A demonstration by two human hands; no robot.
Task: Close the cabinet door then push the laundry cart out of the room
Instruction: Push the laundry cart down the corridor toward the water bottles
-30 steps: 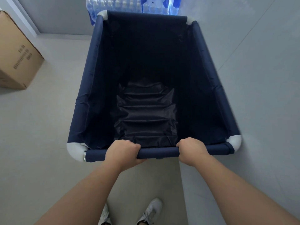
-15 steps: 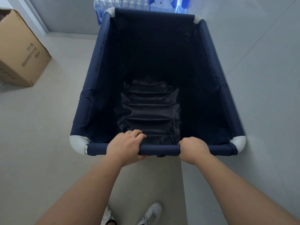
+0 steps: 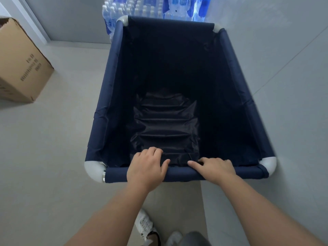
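The laundry cart (image 3: 183,174) is a navy fabric bin on a frame with white corner pieces, directly in front of me, and nothing lies inside it. My left hand (image 3: 147,167) lies on the near rail with its fingers stretched out over the top, not wrapped around it. My right hand (image 3: 216,168) rests flat on the same rail to the right, fingers apart and forefinger pointing left. No cabinet door is in view.
Shrink-wrapped packs of water bottles (image 3: 142,8) stand just beyond the cart's far rim against the back wall. A cardboard box (image 3: 21,68) sits on the floor at the left. A grey wall (image 3: 287,59) runs close along the cart's right side. My white shoes (image 3: 144,224) are below the rail.
Both hands gripped the near rail a second ago. The left loosened first, and now both lie on it with fingers uncurled. The cart has shifted a little to the right in view.
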